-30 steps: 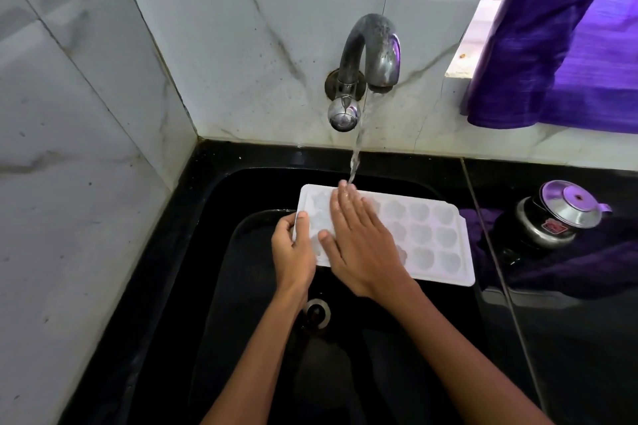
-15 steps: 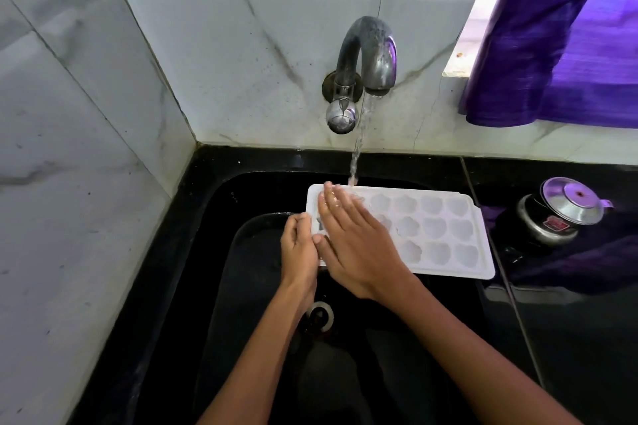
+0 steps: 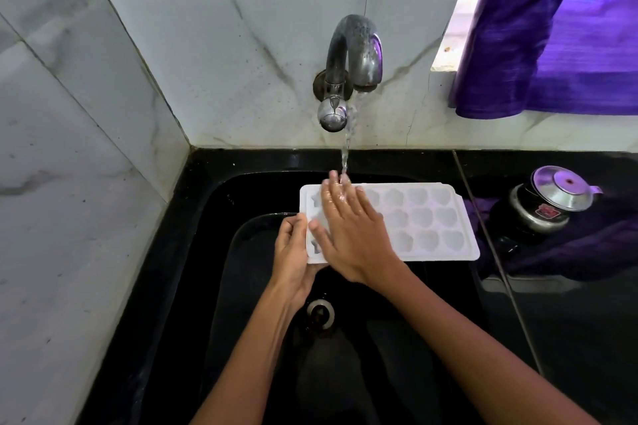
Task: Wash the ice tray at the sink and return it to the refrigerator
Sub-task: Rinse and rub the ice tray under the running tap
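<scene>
A white ice tray with flower-shaped pockets is held flat over the black sink, under the wall tap. Water runs from the tap in a thin stream onto my fingertips and the tray's left part. My left hand grips the tray's left short edge, thumb on top. My right hand lies flat with fingers spread on the tray's left half, wet, hiding several pockets.
The sink drain sits below the hands. On the black counter to the right a steel pot with a lid rests on a purple cloth. A purple curtain hangs at upper right. Marble tile walls close off the left and back.
The tray has shifted to the right under the tap. My right hand has slid toward the tray's far left corner, and its fingertips now sit in the water stream.
</scene>
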{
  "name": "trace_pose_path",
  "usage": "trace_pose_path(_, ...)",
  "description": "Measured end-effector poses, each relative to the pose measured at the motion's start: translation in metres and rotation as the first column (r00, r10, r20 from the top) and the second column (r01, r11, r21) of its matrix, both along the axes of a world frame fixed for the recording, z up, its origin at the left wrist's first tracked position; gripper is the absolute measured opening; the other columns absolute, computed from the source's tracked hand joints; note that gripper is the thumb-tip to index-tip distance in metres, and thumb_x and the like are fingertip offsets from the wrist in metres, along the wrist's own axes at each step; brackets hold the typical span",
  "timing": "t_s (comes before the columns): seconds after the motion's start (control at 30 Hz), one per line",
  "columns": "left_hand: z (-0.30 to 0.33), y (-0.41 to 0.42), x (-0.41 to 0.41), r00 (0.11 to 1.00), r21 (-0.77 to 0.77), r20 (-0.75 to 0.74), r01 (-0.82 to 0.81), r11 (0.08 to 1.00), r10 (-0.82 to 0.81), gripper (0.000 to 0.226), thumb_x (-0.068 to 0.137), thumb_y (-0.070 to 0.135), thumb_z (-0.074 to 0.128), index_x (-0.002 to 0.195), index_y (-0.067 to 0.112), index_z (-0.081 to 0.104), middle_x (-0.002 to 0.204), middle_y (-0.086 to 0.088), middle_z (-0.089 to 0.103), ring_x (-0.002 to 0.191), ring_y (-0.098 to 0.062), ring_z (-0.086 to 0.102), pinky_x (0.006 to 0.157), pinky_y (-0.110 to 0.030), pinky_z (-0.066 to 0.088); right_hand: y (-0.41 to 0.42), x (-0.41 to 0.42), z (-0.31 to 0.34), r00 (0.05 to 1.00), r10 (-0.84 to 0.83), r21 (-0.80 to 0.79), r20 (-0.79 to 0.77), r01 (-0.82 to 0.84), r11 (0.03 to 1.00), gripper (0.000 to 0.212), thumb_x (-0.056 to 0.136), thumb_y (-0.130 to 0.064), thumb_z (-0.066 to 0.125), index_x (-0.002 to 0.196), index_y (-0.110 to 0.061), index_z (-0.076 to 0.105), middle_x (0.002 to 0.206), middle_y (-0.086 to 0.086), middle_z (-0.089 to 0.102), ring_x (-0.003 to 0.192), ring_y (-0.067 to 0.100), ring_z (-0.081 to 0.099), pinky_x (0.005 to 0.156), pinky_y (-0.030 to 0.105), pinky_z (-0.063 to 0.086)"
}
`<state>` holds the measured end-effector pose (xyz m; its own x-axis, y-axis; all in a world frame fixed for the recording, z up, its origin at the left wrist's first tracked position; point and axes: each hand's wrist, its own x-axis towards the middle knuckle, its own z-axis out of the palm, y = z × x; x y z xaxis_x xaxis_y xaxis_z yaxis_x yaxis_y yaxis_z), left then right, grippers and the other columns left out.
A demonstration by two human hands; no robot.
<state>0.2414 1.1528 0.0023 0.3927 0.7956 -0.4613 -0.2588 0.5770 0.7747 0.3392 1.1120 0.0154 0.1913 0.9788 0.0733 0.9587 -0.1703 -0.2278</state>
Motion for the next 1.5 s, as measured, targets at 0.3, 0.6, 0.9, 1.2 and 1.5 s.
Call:
trace_pose_path(0.3, -0.007, 0.010, -0.002, 0.999, -0.071, 0.003, -0.033, 0.997, 0.034, 0.018, 0.096, 0.033, 0.051, 0.090, 0.017, 0.054, 0.084, -0.001, 0.070, 0.065, -0.010, 0.066, 0.043, -0.023, 0.052, -0.019, 0.001, -0.008, 0.970, 0.234, -0.032, 0.057, -0.233, 0.972, 0.061, 0.100, -0.040, 0.003, 0.149, -0.011, 0.023, 0.156, 0.006, 0.021, 0.146, 0.018, 0.015, 0.121, 0.036, 0.009)
trace_pose_path(0.6, -0.006, 0.033, -0.022, 0.991, 0.037, -0.082, -0.103, 0.994, 0.106, 0.023, 0.097, 0.036, 0.049, 0.101, 0.014, 0.053, 0.109, -0.013, 0.069, 0.099, -0.031, 0.067, 0.057, -0.041, 0.060, -0.036, 0.029, -0.010, 0.999, 0.028, -0.009, 0.039, -0.028, 1.000, 0.068, 0.092, -0.055, -0.008, 0.148, -0.017, -0.003, 0.158, -0.001, -0.004, 0.146, 0.011, -0.010, 0.118, 0.030, -0.008)
trace_pose_path(0.9, -0.010, 0.045, -0.052, 0.994, 0.051, -0.046, -0.096, 0.994, 0.098, 0.068, 0.078, 0.048, 0.059, 0.130, 0.005, 0.050, 0.118, -0.014, 0.068, 0.105, -0.033, 0.066, 0.063, -0.044, 0.059, -0.040, 0.047, -0.014, 0.970, -0.233, -0.019, 0.064, 0.235, 0.972, 0.081, 0.083, -0.063, -0.013, 0.147, -0.012, -0.014, 0.156, 0.004, -0.018, 0.143, 0.015, -0.021, 0.116, 0.033, -0.015)
trace_pose_path(1.2, -0.008, 0.035, -0.050, 0.993, 0.058, -0.072, -0.086, 0.995, 0.090, 0.047, 0.095, 0.040, 0.050, 0.128, 0.006, 0.050, 0.116, -0.013, 0.069, 0.105, -0.033, 0.066, 0.073, -0.050, 0.059, -0.031, 0.037, 0.003, 0.662, -0.561, -0.040, -0.496, 0.629, 0.777, 0.063, 0.101, -0.039, 0.027, 0.150, -0.003, 0.008, 0.156, 0.014, 0.018, 0.140, 0.031, 0.026, 0.108, 0.043, 0.030)
trace_pose_path(1.5, 0.009, 0.014, -0.018, 0.989, 0.076, -0.106, -0.096, 0.992, 0.104, 0.019, 0.099, 0.034, 0.046, 0.091, 0.017, 0.050, 0.094, -0.007, 0.068, 0.084, -0.024, 0.067, 0.055, -0.037, 0.059, -0.016, 0.024, -0.001, 0.794, -0.577, -0.008, -0.192, 0.587, 0.810, 0.070, 0.100, -0.042, 0.025, 0.149, 0.003, 0.003, 0.157, 0.023, -0.002, 0.147, 0.032, -0.005, 0.117, 0.040, -0.006)
